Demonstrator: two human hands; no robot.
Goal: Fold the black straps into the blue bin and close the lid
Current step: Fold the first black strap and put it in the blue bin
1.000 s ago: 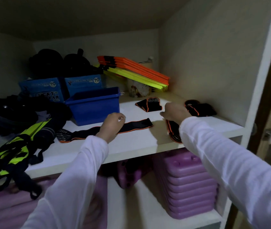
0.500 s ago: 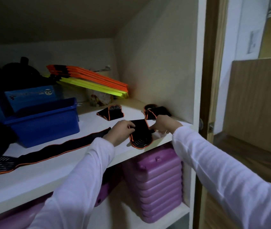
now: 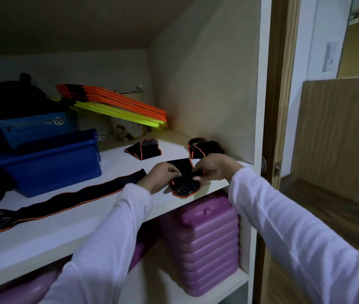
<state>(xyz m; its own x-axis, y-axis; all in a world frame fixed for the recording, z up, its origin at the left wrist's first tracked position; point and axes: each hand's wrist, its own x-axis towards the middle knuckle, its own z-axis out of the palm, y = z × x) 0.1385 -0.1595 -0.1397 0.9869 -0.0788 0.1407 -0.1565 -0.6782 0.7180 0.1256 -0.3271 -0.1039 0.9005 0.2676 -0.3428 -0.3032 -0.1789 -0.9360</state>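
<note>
A black strap with orange edging (image 3: pixel 184 186) lies at the front right of the white shelf (image 3: pixel 49 233), partly folded. My left hand (image 3: pixel 162 175) and my right hand (image 3: pixel 212 168) both pinch it from either side. A long unfolded black strap (image 3: pixel 64 201) stretches across the shelf to the left. Behind my hands lie two folded straps, one in the middle (image 3: pixel 144 149) and one by the cabinet wall (image 3: pixel 205 148). The open blue bin (image 3: pixel 51 163) stands at the left, away from both hands. No lid is visible.
Blue boxes (image 3: pixel 31 126) and dark gear sit behind the bin. Orange and yellow flat pieces (image 3: pixel 117 105) lean at the back. Purple stacked cases (image 3: pixel 202 242) fill the shelf below. The cabinet's side wall (image 3: pixel 259 84) and a wooden door frame stand close on the right.
The view swung right and both hands left the long strap for the strap at the front right. They now pinch it closer together than half a second ago.
</note>
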